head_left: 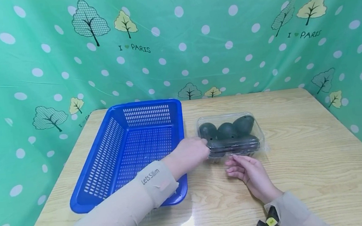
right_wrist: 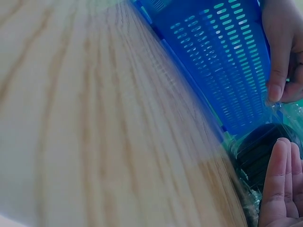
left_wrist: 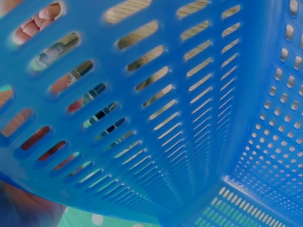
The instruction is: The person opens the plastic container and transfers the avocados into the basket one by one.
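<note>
A clear plastic container [head_left: 261,144] holds several dark green fruits [head_left: 227,130] that look like avocados, with shiny clear film over them. At its front left corner, my left hand [head_left: 190,152] pinches a bit of the film between thumb and finger, as the right wrist view shows. My right hand [head_left: 250,174] is at the container's front edge, fingers fairly straight and pointing left. Its fingertips [right_wrist: 282,144] are close to a dark fruit [right_wrist: 262,151]; whether they touch the film is unclear. The left wrist view looks mostly through the basket's slotted wall.
A blue slotted plastic basket [head_left: 180,128] stands left of the container, beneath my left forearm. Both sit on a wood-grain table [head_left: 306,151]. A green dotted curtain [head_left: 195,59] surrounds the table's back and sides. My right wrist wears a black device [head_left: 267,222].
</note>
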{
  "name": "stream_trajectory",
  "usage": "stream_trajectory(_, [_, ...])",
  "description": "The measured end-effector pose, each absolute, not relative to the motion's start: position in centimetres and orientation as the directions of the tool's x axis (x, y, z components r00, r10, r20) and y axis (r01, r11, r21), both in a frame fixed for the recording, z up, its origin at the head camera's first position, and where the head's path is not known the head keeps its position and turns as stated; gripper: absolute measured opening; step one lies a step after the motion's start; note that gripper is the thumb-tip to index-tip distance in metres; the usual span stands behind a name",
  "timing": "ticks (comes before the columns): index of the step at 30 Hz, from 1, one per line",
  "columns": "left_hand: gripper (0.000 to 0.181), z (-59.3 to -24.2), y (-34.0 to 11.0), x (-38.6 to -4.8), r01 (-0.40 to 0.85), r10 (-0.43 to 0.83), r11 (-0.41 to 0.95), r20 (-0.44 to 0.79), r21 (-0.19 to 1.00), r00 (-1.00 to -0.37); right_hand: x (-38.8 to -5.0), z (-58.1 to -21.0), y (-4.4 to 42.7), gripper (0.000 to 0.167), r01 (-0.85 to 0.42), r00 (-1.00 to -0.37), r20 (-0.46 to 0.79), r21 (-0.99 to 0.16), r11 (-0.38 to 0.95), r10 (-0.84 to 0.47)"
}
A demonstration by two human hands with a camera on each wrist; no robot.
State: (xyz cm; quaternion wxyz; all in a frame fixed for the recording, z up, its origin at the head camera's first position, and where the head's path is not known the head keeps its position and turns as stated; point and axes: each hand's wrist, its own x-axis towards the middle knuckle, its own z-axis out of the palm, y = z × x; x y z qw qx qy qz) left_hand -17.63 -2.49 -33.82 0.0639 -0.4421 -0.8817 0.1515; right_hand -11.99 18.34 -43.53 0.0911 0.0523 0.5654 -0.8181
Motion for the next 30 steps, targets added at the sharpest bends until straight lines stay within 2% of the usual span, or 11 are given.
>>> stream_trajectory(5, [0.018,-33.9,-2.5,-17.7,0.768,0.810,0.544,-0.026,-0.339,-0.586,-12.0,-43.5,18.2,0.016,0.218,-0.976,-0.206,-0.919,-0.328,-0.071])
stream_trajectory(17, [0.014,-33.8,-2.5,-17.6,0.778,0.816,0.533,-0.042,-0.333,-0.577,-12.1,-43.4,17.8,0.022,0.232,-0.972,-0.229,-0.927,-0.296,-0.046])
stream_trajectory(30, [0.014,-33.8,-2.3,-17.6,0.779,0.812,0.540,-0.046,-0.317,-0.582,-12.2,-43.2,16.9,0.028,0.216,-0.971,-0.233,-0.949,-0.231,0.050])
